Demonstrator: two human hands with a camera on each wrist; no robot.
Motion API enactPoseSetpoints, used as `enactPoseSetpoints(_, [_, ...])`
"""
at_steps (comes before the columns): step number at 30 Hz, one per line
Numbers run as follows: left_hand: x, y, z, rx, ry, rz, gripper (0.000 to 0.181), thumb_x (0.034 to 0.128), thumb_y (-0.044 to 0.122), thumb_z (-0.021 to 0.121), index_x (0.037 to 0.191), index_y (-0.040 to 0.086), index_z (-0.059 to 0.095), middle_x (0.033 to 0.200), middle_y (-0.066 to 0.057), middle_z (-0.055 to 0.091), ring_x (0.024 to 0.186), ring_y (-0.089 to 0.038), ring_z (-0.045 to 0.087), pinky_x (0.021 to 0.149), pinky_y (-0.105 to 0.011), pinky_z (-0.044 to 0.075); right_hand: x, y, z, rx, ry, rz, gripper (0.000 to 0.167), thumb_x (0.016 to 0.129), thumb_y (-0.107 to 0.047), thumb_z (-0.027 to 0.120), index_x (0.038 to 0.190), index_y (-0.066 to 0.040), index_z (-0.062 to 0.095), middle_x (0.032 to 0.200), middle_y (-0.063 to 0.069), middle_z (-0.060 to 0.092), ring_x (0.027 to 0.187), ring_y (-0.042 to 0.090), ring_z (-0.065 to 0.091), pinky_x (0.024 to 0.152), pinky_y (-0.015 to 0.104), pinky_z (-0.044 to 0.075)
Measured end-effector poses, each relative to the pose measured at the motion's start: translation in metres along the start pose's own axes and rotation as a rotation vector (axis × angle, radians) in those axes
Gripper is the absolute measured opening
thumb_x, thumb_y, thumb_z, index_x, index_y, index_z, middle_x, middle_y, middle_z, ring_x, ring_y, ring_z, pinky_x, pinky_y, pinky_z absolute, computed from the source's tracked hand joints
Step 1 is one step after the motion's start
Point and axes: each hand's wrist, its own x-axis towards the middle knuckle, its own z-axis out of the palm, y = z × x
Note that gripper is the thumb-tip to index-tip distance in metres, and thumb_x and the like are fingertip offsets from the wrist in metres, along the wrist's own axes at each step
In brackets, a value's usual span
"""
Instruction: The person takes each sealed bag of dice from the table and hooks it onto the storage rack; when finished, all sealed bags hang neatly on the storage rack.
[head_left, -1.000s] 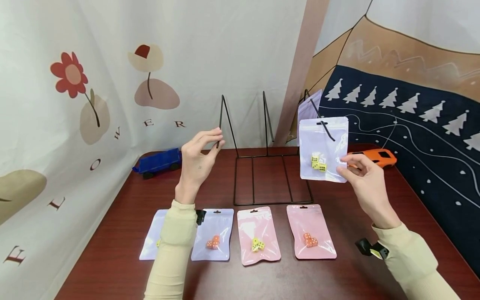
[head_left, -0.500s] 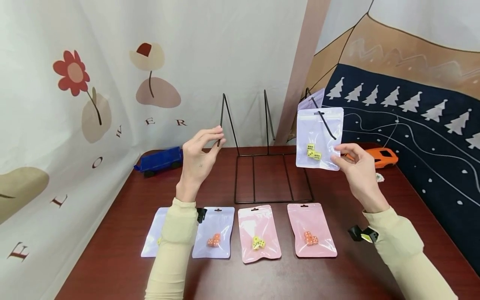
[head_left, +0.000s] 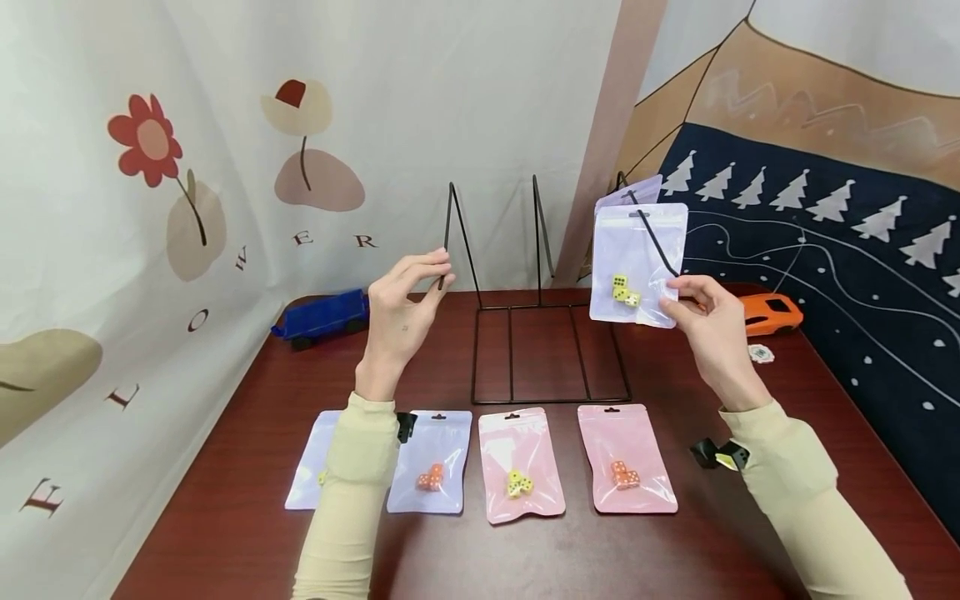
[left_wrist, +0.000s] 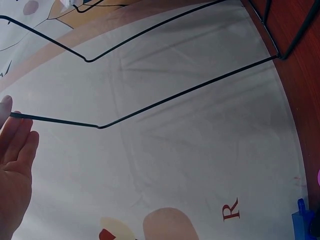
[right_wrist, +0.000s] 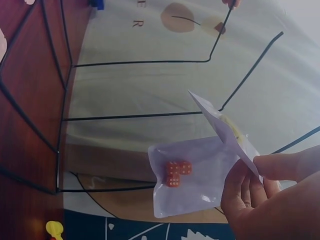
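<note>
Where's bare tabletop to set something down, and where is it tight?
Bare wood lies in front of the pink pouches, between the sleeves, and within the rack base. It's tight along the four-pouch row and at the rack's right prong, where the right hand pinches a lavender pouch in front of another.

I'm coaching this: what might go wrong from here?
The right hand pinches the yellow-dice bag near one edge, so it might twist or slip. It could bump the orange-dice bag behind it. The left hand pinches a prong; a tug might shift the wire rack.
</note>
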Motion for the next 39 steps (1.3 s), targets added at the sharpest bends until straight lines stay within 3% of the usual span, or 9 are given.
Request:
enactPoseSetpoints(15, [0.002,0.001,0.003,-0.002,0.026,0.020,0.018,0.0735,-0.011,0.076,0.090,-0.003,0.073,0.096,-0.014,0.069,0.098,-0.027,0.066,0.084,-0.029,0.052,0.015,0.005,0.007,0.049,-0.015,-0.030,0.028,0.086,0.009,0.063,0.113,0.000,0.062,0.099,0.001,0.062,0.082,0.013,0.056,0.069,0.012,0.050])
enactPoseSetpoints(20, [0.001,-0.001,0.002,0.000,0.013,0.009,0.016,0.0761,-0.008,0.075,0.091,-0.003,0.073,0.097,-0.015,0.069,0.100,-0.026,0.065,0.086,-0.030,0.052,0.018,0.005,0.009,0.044,-0.028,-0.025,0.032,0.088,0.010,0.059,0.119,0.003,0.059,0.105,0.003,0.060,0.084,0.013,0.057,0.073,0.012,0.050])
enactPoseSetpoints(27, [0.001,-0.003,0.001,0.010,-0.002,0.017,0.015,0.0778,-0.006,0.074,0.093,-0.003,0.073,0.098,-0.016,0.069,0.100,-0.025,0.065,0.086,-0.030,0.052,0.023,0.007,0.012,0.061,-0.034,-0.021,0.038,0.088,0.012,0.055,0.126,0.008,0.053,0.110,0.004,0.058,0.086,0.011,0.059,0.065,0.012,0.048])
enactPoseSetpoints(34, [0.001,-0.002,0.002,-0.002,0.011,0.009,0.016,0.0769,-0.008,0.074,0.091,-0.003,0.073,0.098,-0.014,0.069,0.100,-0.026,0.065,0.085,-0.030,0.052,0.026,0.009,0.011,0.046,-0.045,0.017,0.046,0.089,0.010,0.055,0.134,0.006,0.047,0.124,0.008,0.054,0.102,0.012,0.057,0.079,0.012,0.049])
enactPoseSetpoints(39, [0.002,-0.002,0.001,0.002,0.009,0.011,0.016,0.0766,-0.008,0.074,0.092,-0.003,0.073,0.098,-0.013,0.069,0.100,-0.025,0.065,0.085,-0.030,0.052,0.026,0.009,0.009,0.005,-0.030,0.059,0.048,0.090,0.009,0.056,0.137,0.003,0.047,0.138,0.016,0.047,0.122,0.022,0.049,0.087,0.014,0.046])
